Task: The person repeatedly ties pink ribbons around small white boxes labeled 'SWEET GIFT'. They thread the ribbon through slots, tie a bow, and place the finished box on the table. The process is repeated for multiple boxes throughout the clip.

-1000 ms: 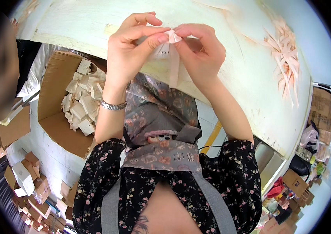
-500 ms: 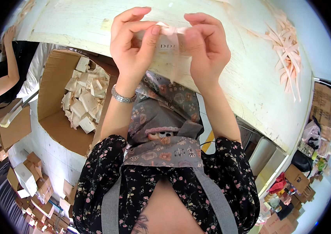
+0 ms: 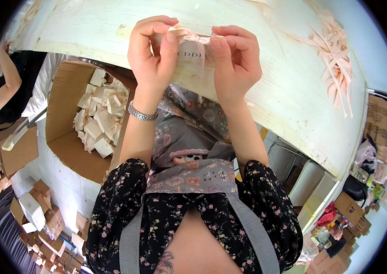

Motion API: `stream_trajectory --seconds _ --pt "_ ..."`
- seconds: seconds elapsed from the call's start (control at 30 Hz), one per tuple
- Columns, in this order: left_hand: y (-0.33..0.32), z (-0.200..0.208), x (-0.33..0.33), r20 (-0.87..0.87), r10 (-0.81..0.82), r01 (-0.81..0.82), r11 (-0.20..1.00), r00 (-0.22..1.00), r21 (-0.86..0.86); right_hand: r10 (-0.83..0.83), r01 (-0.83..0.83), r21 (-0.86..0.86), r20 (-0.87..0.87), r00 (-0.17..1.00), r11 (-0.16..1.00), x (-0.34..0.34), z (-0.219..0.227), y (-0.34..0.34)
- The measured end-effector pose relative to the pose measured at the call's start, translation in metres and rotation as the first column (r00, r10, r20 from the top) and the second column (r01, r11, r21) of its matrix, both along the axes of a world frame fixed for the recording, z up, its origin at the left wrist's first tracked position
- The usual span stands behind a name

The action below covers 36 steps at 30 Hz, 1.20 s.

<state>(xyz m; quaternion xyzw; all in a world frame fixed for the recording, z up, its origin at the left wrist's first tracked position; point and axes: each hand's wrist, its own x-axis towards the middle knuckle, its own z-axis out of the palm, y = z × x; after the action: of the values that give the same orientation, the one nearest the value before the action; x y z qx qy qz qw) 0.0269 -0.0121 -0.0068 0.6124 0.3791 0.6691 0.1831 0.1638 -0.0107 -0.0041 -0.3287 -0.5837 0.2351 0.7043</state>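
Our left hand [image 3: 154,54] and right hand [image 3: 237,57] pinch opposite sides of the pink ribbon bow [image 3: 196,37], presumably keeping its loops spread. We hold it over the surface [image 3: 289,100], near its edge; loose ribbons [image 3: 337,59] lie rightward, probably for easy reach.

White-tiled floor [image 3: 67,183] beside pale table [image 3: 289,98]

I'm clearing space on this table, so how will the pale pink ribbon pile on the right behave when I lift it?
The ribbon pile will probably flop, since it bends and curls loosely. It's likely light, being thin, narrow bands. It may tangle, because those bands cross over one another.
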Motion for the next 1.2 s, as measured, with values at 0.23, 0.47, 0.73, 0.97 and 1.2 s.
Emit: stream_trajectory --seconds 0.23,0.47,0.73,0.97,1.2 --pt "-0.002 0.001 0.004 0.035 0.074 -0.075 0.997 0.997 0.033 -0.007 -0.01 -0.077 -0.215 0.977 0.997 -0.007 0.008 -0.005" --pt "-0.008 -0.002 0.017 0.312 0.087 -0.121 0.989 0.946 0.091 -0.017 -0.058 -0.194 -0.362 0.932 0.979 -0.012 0.014 -0.004" --pt "-0.026 0.019 -0.126 0.019 0.543 -0.537 0.823 0.839 0.184 0.508 -0.564 -0.376 -0.245 0.826 0.736 -0.11 0.043 0.004" --pt "-0.123 0.052 -0.235 -0.473 0.87 -0.961 0.235 0.141 0.145 0.286 -0.109 -0.335 0.544 0.789 0.936 -0.159 0.059 0.209" --pt "-0.048 -0.005 -0.165 -0.326 0.645 -0.722 0.628 0.691 -0.29 -0.085 0.546 -0.174 0.905 0.416 0.819 -0.105 0.047 0.406"
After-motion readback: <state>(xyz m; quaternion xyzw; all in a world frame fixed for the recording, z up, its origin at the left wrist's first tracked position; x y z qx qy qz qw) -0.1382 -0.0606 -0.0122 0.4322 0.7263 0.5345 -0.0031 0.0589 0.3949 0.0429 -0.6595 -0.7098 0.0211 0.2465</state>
